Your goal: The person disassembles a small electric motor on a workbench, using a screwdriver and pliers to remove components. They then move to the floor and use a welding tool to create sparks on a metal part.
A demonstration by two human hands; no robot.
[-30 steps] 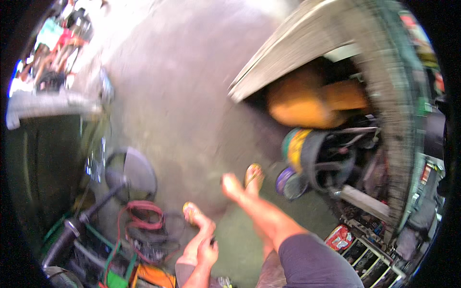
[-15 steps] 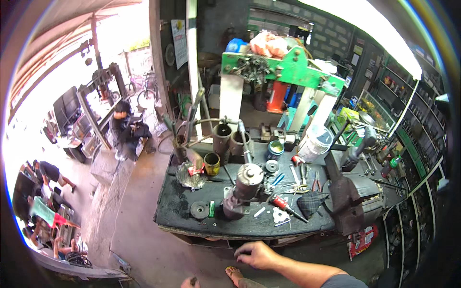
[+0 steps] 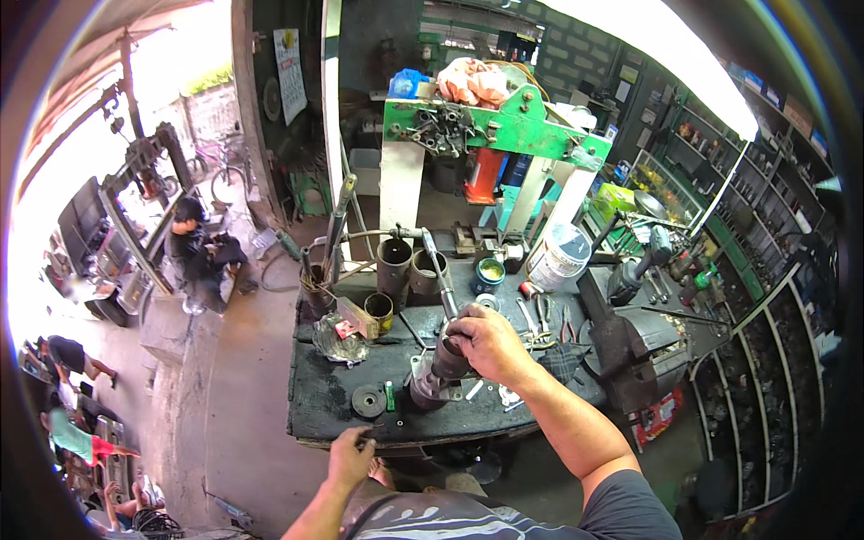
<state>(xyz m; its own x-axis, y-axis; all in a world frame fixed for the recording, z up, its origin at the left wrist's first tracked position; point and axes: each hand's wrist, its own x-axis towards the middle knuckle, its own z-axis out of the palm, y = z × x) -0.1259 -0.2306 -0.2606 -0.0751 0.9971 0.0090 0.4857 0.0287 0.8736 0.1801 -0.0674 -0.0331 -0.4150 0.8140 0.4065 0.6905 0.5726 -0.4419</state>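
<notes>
A starter motor with a dark cylindrical body stands upright near the front of the black workbench. Over its top lies my right hand, its fingers closed around the upper end and hiding the silver cap. My left hand is at the bench's front edge, fingers curled around a small dark piece that I cannot make out. Just beyond that hand sit a dark round disc and a small green tube, both apart from it.
Metal cylinders and a yellow can stand behind the motor. Pliers lie to the right, near a white bucket and a bench vise. A green press frame rises behind. Another person sits at left.
My right hand has risen from in front of the bench onto the motor's top. My left hand has come up to the bench edge. The view has shifted.
</notes>
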